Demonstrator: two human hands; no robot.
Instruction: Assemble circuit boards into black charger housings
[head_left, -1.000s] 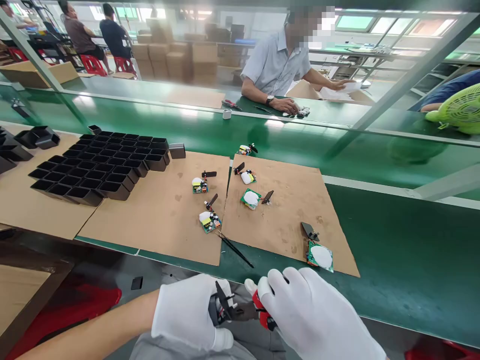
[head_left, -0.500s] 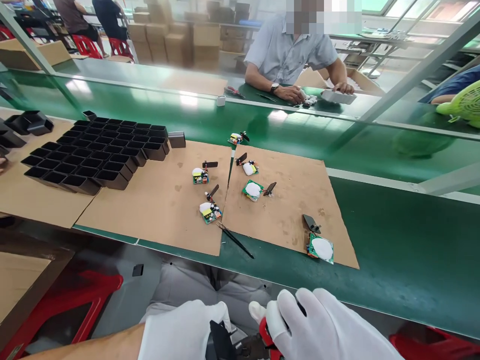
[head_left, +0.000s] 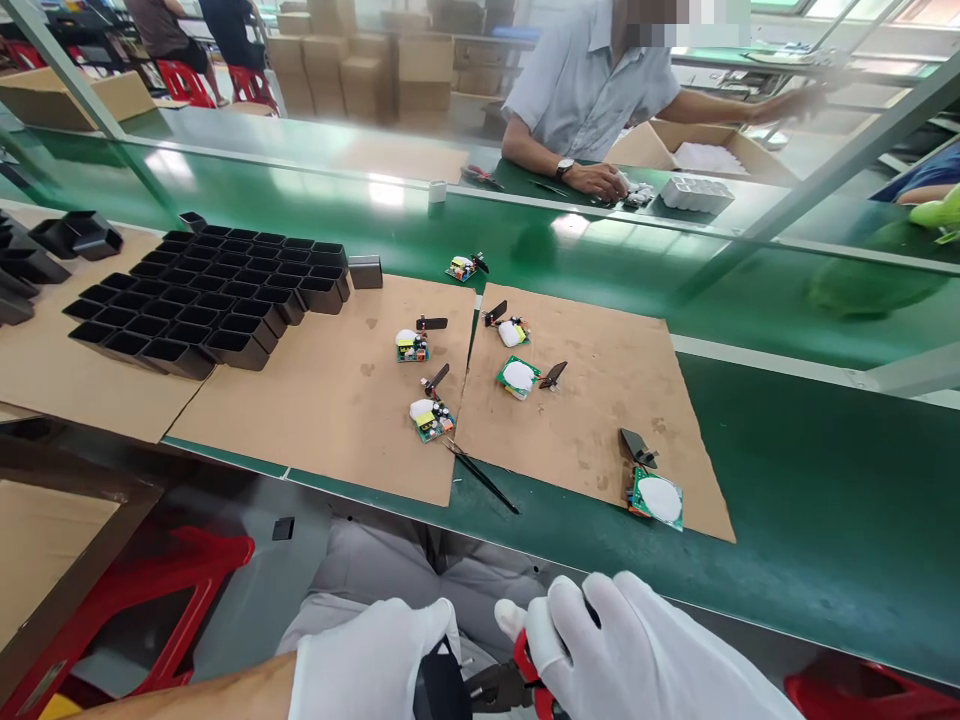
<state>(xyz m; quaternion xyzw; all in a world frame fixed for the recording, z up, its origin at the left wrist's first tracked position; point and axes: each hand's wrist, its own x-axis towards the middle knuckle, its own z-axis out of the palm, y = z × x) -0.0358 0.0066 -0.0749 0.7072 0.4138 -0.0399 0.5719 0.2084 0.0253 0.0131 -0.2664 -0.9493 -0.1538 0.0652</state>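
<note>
White gloves cover both hands, low in the view over my lap. Closed around a black plastic part [head_left: 442, 688] is my left hand [head_left: 367, 655]; the part's lower end runs out of view. My right hand [head_left: 619, 645] grips red-handled pliers [head_left: 501, 688], fingers wrapped round the handles. The pliers' dark jaws point left at the black part, and whether they bite it I cannot tell. Beyond them, on the bench's cardboard, lie several green circuit boards, such as this circuit board [head_left: 658, 498] with a white round pad and a black plug piece [head_left: 637, 448] wired to it.
Black tweezers [head_left: 484, 478] lie at the bench's near edge. Rows of black open cases [head_left: 210, 290] stand on the cardboard [head_left: 337, 440] at left. A red stool [head_left: 172, 600] is at lower left. Across the bench a person [head_left: 592, 90] handles white parts near a tray [head_left: 696, 194].
The bench scene has shifted slightly right in view. My hands keep nearly the same pose, with more of the pliers' jaws showing. The person opposite has let go of the tray and reaches out sideways.
</note>
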